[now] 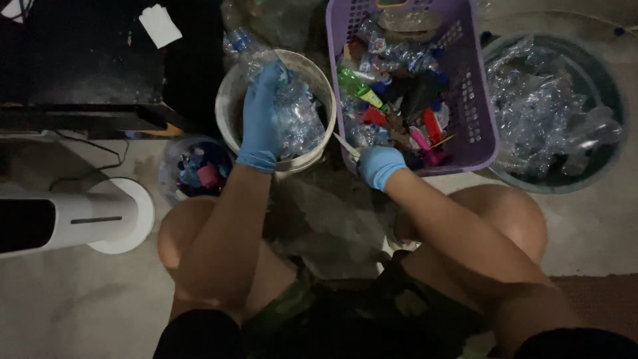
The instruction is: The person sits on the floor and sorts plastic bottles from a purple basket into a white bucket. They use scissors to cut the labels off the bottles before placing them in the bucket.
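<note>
A: Where is the left hand (260,119)?

B: In a blue glove, it reaches into the white bucket (229,100), which stands on the floor between the knees and a dark cabinet (86,60). The fingers curl round a crushed clear plastic bottle (292,113) at the top of the pile in the bucket; the grip looks closed on it, though the fingertips are partly hidden by the plastic.

A: And the right hand (380,165)?

B: Also gloved in blue, it sits at the near rim of the purple basket (482,113). It is closed round a thin, pale, blade-like thing (345,143) that points up and to the left, toward the gap between bucket and basket. What that thing is cannot be made out in the dim light.

A: What lies in the basket?

B: Mixed bottles and scraps: clear ones, a green one (355,86), bits of red and pink.

A: Anything else nearby?

B: To the right of the basket stands a round dark tub (615,86) full of crumpled clear plastic. Left of the bucket, a small container (196,169) holds coloured caps. Further left the white base of a fan (113,216) rests on the floor.
</note>
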